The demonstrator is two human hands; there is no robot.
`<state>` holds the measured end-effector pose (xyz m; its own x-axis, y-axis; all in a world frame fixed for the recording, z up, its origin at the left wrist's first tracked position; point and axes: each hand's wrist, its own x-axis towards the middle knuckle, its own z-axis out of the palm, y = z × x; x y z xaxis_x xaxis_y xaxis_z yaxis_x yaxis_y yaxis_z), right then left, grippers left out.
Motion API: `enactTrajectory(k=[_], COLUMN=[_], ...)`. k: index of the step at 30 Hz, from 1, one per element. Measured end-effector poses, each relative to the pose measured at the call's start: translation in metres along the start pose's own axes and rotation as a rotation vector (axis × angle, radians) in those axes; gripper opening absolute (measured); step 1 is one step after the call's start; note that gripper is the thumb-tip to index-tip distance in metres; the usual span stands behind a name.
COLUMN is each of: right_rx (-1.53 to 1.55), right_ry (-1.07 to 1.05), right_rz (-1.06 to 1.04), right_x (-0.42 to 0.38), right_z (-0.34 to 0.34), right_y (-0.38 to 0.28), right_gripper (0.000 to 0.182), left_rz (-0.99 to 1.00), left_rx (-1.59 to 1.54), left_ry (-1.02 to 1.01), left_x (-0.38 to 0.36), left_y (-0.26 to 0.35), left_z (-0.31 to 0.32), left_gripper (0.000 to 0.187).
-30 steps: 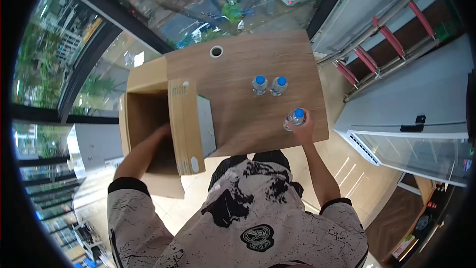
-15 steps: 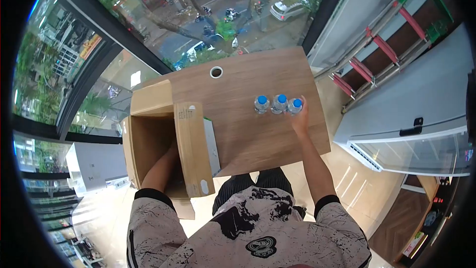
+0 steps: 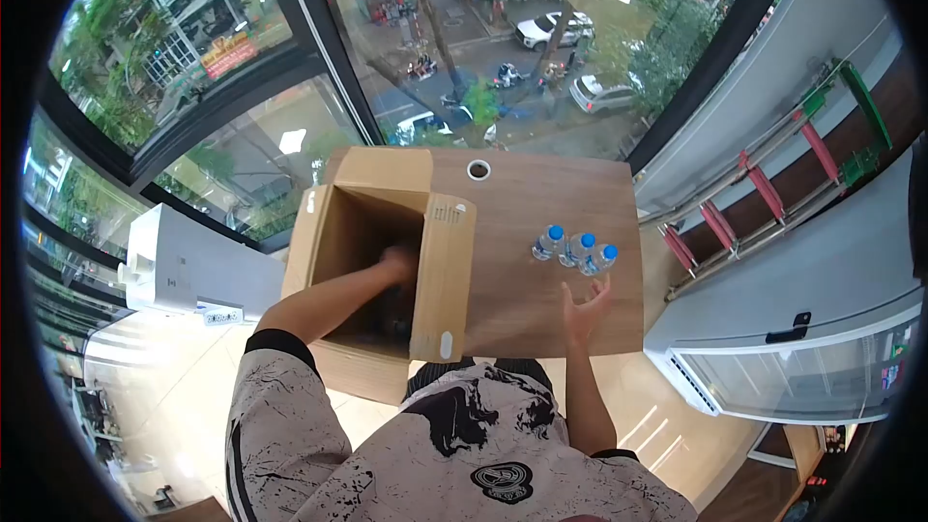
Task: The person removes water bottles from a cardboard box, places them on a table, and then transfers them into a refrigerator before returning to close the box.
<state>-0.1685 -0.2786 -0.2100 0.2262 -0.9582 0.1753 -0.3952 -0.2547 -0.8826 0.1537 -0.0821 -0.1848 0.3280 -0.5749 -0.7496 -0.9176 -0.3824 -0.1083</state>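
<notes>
Three clear water bottles with blue caps stand close together on the right of the table: a left bottle (image 3: pixel 547 246), a middle bottle (image 3: pixel 577 251) and a right bottle (image 3: pixel 598 261). Just in front of the right bottle is my right hand (image 3: pixel 586 311), open, thumb and fingers apart and holding nothing. My left hand (image 3: pixel 396 263) reaches inside an open cardboard box (image 3: pixel 443 275), near its right inner wall. Blur and shadow hide the left fingers. Something dark lies low in the box, too dim to make out.
The box's flaps stick outward at the left of the wooden table (image 3: pixel 517 314). A round cable hole (image 3: pixel 478 170) is near the table's back edge by the window. On the right stand a folded ladder (image 3: pixel 764 188) and a white glass-door cabinet (image 3: pixel 773 348).
My right hand has let go of the right bottle and drawn back with its fingers spread. My left hand has shifted within the box and shows more. The camera view has turned.
</notes>
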Motion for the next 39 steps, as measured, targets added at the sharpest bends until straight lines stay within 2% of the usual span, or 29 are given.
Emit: enactTrajectory(k=[1, 3, 5, 7, 9, 11, 13, 14, 16, 17, 19, 21, 23, 25, 26, 28, 30, 32, 33, 34, 35, 39], right_rx=[0.016, 0.193, 0.292, 0.387, 0.369, 0.347, 0.278, 0.28, 0.291, 0.29, 0.215, 0.201, 0.362, 0.416, 0.463, 0.621, 0.668, 0.57, 0.563, 0.322, 0.084, -0.03], right_ry=[0.004, -0.026, -0.042, -0.056, -0.328, -0.569, -0.71, -0.709, -0.802, -0.813, -1.047, -1.028, -0.967, -0.928, -0.883, -0.688, -0.482, -0.381, -0.372, -0.334, -0.296, -0.177], right_rz=[-0.014, -0.021, -0.1, -0.16, -0.433, -0.608, -0.757, -0.75, -0.983, -0.973, -0.917, -0.958, -0.887, -0.803, -0.733, -0.567, -0.319, -0.026, -0.013, -0.019, -0.025, 0.051], right_x=[-0.002, 0.001, 0.006, 0.005, 0.0, -0.009, -0.019, -0.02, -0.026, -0.032, -0.039, -0.046, -0.048, -0.039, -0.035, -0.032, -0.029, -0.024, -0.018, -0.014, -0.013, -0.021], right_z=[0.003, 0.003, -0.009, -0.019, -0.029, -0.034, -0.033, -0.024, -0.009, -0.002, 0.012, 0.009, -0.002, -0.027, -0.041, -0.055, -0.065, -0.071, -0.07, -0.068, -0.063, -0.028], right_y=[-0.023, -0.079, -0.119, -0.157, -0.199, -0.255, -0.302, -0.312, -0.328, -0.329, -0.324, -0.315, -0.301, -0.286, -0.276, -0.235, -0.194, -0.144, -0.119, -0.093, -0.068, 0.034], right_gripper=[0.089, 0.083, 0.08, 0.078, 0.079, 0.081, 0.082, 0.082, 0.078, 0.078, 0.073, 0.067, 0.065, 0.066, 0.066, 0.063, 0.057, 0.055, 0.055, 0.058, 0.06, 0.062], left_rz=[-0.151, -0.16, -0.204, 0.019, 0.171, 0.309, 0.252, 0.255, 0.242, 0.24, 0.37, 0.396, 0.418, 0.428, 0.601, 0.51, 0.327, 0.192, 0.228, 0.281, 0.299, 0.271], left_rx=[0.065, 0.202, 0.133, 0.036, -0.061, -0.31, -0.22, -0.22, -0.333, -0.343, -0.283, -0.358, -0.425, -0.891, -1.129, -1.242, -1.062, -0.169, -0.117, -0.163, -0.235, -0.323], left_ry=[0.052, -0.103, -0.04, 0.199, 0.475, 0.724, 0.905, 0.898, 0.892, 0.881, 0.739, 0.72, 0.686, 0.35, 0.351, 0.187, 0.101, -0.018, -0.098, -0.015, -0.009, -0.015], left_x=[-0.03, -0.051, -0.104, -0.175, -0.217, -0.278, -0.331, -0.347, -0.368, -0.371, -0.37, -0.361, -0.353, -0.341, -0.314, -0.253, -0.173, -0.128, -0.078, -0.032, -0.015, -0.017], left_y=[0.019, 0.022, 0.014, 0.0, -0.025, -0.022, 0.003, 0.016, 0.032, 0.032, 0.028, 0.024, 0.018, 0.009, 0.0, -0.008, -0.023, -0.015, -0.027, -0.027, -0.019, 0.002], left_z=[-0.024, -0.049, -0.085, -0.125, -0.134, -0.156, -0.172, -0.181, -0.188, -0.188, -0.194, -0.192, -0.195, -0.201, -0.188, -0.164, -0.098, -0.062, -0.011, 0.046, 0.065, 0.07], left_gripper=[0.057, 0.053, 0.052, 0.05, 0.049, 0.05, 0.052, 0.052, 0.051, 0.051, 0.052, 0.048, 0.043, 0.032, 0.027, 0.03, 0.031, 0.029, 0.04, 0.043, 0.043, 0.044])
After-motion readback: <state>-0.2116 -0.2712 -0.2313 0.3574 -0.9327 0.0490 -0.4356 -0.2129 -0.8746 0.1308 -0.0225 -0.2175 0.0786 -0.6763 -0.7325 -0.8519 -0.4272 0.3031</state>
